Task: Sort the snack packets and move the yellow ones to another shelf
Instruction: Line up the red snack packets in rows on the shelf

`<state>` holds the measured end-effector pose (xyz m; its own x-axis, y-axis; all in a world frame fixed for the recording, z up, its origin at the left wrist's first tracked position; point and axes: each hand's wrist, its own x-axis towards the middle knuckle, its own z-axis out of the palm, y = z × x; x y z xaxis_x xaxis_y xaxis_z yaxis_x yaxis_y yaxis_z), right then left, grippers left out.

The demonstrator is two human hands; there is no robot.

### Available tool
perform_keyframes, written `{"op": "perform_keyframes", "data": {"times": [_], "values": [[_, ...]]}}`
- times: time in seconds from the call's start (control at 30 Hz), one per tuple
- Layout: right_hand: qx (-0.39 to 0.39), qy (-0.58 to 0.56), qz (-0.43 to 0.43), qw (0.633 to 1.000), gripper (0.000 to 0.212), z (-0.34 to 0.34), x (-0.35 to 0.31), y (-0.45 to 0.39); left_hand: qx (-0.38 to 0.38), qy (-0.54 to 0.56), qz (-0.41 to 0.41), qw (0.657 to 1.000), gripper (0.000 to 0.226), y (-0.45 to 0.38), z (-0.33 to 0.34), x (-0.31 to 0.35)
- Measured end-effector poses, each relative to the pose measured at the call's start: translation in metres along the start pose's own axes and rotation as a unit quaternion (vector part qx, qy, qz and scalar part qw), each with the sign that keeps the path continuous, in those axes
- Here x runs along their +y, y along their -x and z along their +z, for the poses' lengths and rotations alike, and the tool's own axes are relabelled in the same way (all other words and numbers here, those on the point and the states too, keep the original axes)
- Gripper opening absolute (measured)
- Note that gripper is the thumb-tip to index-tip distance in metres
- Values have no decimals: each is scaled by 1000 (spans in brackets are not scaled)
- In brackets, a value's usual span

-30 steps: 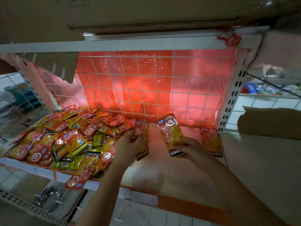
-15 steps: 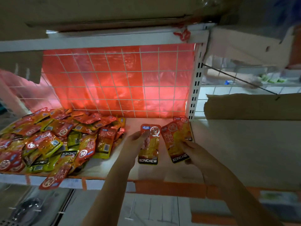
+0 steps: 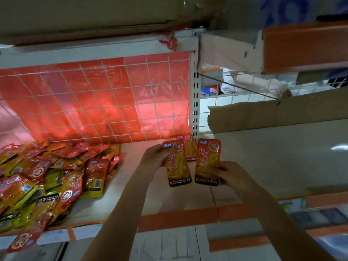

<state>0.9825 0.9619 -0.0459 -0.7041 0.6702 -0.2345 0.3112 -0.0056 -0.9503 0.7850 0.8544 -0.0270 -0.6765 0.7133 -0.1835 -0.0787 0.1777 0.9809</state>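
Right of the packet heap (image 3: 52,178), on the white shelf (image 3: 130,202), I hold two yellow packets, each printed KONCHEW along its black foot. My left hand (image 3: 154,157) pinches the left packet (image 3: 177,164) by its upper edge; my right hand (image 3: 228,175) grips the right packet (image 3: 208,162) at its lower side. A third yellow packet (image 3: 189,147) lies flat behind them, beside the slotted upright (image 3: 194,102). Half a second ago my right-hand packet overlapped that third one; now it stands clear, further right.
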Motion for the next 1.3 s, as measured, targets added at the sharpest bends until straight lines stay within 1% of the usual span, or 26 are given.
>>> {"op": "perform_keyframes", "data": {"times": [0.03, 0.1, 0.23, 0.3, 0.37, 0.53, 0.67, 0.8, 0.9, 1.0, 1.07, 1.13, 1.23, 1.3], "values": [[7, 4, -3, 1000, 13, -2, 0, 0, -6, 0, 0, 1000, 2, -3, 2, 0], [18, 29, -4, 999, 13, -7, 1, -1, -18, 1, -1, 1000, 7, -10, 7, -2], [26, 94, 8, 995, 23, -17, 6, -8, -26, 0, -13, 1000, 9, -25, 15, -10], [20, 116, 13, 993, 24, -21, 7, -12, -24, 6, -17, 1000, 9, -32, 19, -14], [12, 118, 17, 993, 24, -22, 6, -17, -16, 4, -21, 1000, 14, -39, 23, -16], [-21, 118, 28, 992, 17, -16, 0, -32, -7, -33, -30, 999, 27, -61, 32, -16], [-34, 120, 36, 992, 20, -6, -5, -44, -9, -65, -20, 998, 29, -78, 36, -12], [-43, 121, 35, 991, 22, 3, -11, -56, -27, -85, -40, 995, 32, -94, 39, -9], [-47, 128, 36, 990, 28, 9, -10, -64, -45, -94, -45, 993, 30, -99, 40, -11], [-54, 149, 30, 987, 28, 13, -8, -70, -61, -97, -47, 992, 27, -104, 37, -16], [-58, 161, 28, 985, 26, 15, -9, -73, -65, -108, -48, 991, 26, -106, 34, -17], [-56, 175, 28, 982, 18, 17, -9, -76, -64, -119, -48, 990, 26, -108, 33, -18], [-52, 200, 24, 978, 17, 19, -9, -80, -77, -128, -57, 987, 21, -109, 30, -17], [-52, 220, 23, 974, 25, 20, -9, -81, -88, -138, -55, 985, 15, -108, 29, -15]]}}
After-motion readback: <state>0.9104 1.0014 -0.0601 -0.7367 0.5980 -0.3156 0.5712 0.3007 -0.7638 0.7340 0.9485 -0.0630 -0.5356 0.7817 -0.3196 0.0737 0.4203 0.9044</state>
